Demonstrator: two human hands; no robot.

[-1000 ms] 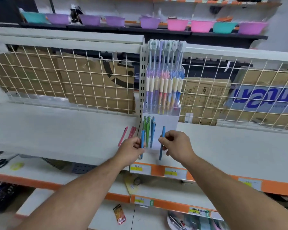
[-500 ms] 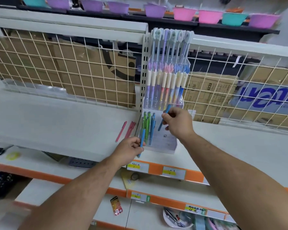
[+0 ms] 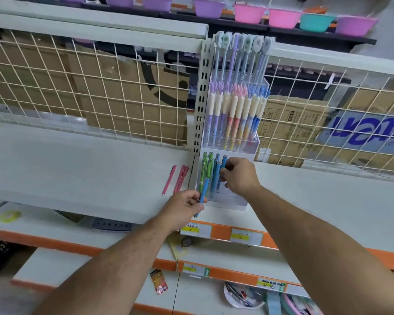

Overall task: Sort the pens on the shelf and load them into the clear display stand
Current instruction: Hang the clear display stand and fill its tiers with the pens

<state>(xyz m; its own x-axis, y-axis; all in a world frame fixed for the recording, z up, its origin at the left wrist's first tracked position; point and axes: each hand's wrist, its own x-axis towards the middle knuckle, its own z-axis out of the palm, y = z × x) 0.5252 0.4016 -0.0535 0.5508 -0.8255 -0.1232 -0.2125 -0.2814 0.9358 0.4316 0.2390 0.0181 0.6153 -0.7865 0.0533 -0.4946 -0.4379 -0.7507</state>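
Observation:
The clear display stand stands on the white shelf against the wire grid. Its upper tiers hold several pastel pens; its lower front tier holds green pens and blue pens. My right hand pinches a blue pen standing upright in that lower tier beside the other blue ones. My left hand grips another blue pen in front of the stand's left corner. Three pink pens lie flat on the shelf left of the stand.
A perforated upright post rises just left of the stand. Cardboard boxes sit behind the grid. Coloured bowls line a top shelf. Lower shelves carry orange price strips, scissors and small packets.
My right hand has lowered its blue pen from above the lower tier down into it among the blue pens. My left hand stayed near the stand's left corner with its pen.

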